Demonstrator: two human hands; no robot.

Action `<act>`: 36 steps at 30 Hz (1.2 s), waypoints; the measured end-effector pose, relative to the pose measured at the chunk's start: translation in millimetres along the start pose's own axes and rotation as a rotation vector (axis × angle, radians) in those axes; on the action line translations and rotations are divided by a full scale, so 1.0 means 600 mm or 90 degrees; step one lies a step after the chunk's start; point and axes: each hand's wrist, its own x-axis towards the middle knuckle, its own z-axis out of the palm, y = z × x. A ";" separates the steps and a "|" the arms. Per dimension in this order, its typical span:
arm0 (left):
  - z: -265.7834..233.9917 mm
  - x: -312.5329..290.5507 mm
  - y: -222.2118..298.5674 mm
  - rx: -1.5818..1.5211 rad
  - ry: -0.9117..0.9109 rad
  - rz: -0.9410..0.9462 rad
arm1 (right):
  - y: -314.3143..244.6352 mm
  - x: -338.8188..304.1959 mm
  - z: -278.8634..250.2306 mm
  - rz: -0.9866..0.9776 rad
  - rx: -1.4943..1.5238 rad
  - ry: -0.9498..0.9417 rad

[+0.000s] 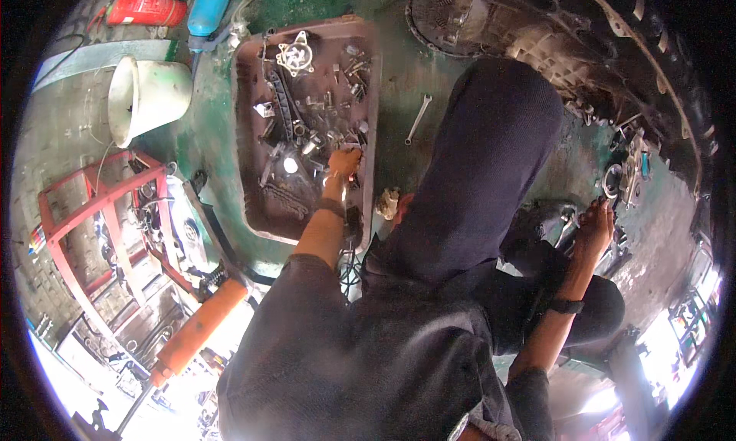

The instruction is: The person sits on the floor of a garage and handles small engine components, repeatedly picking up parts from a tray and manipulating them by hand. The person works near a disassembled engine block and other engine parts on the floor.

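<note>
My left hand (pixel 344 163) reaches into a brown tray (pixel 373 88) of loose metal parts. Its fingers are curled down against small pieces near the tray's right wall, and what they grip is hidden. In the same tray lie a round cast metal part (pixel 295 54), a long dark ribbed strip (pixel 282 104) and a chain (pixel 285 202). Far to the right, my right hand (pixel 595 226) is closed, fingertips pressed together just below a metal ring (pixel 612 182). Whatever it holds is too small to make out. A combination wrench (pixel 418 121) lies on the green surface right of the tray.
Large dark machine parts (pixel 452 19) line the far right. At left are a white bucket (pixel 165 92), a red fire extinguisher (pixel 146 10), a blue bottle (pixel 209 10) and a red metal frame (pixel 107 226). An orange cylinder (pixel 201 326) slants at lower left.
</note>
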 end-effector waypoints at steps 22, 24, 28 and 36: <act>0.037 0.008 -0.142 0.169 0.096 -0.133 | 0.019 0.012 -0.012 0.044 -0.045 0.032; 0.043 -0.005 -0.116 0.140 0.124 -0.179 | 0.019 0.009 -0.009 0.045 -0.051 0.035; 0.043 -0.028 -0.068 0.189 0.100 -0.173 | 0.015 0.001 0.000 0.057 -0.043 0.039; 0.064 -0.030 -0.058 0.336 0.164 -0.098 | 0.015 -0.011 0.017 0.045 -0.067 0.056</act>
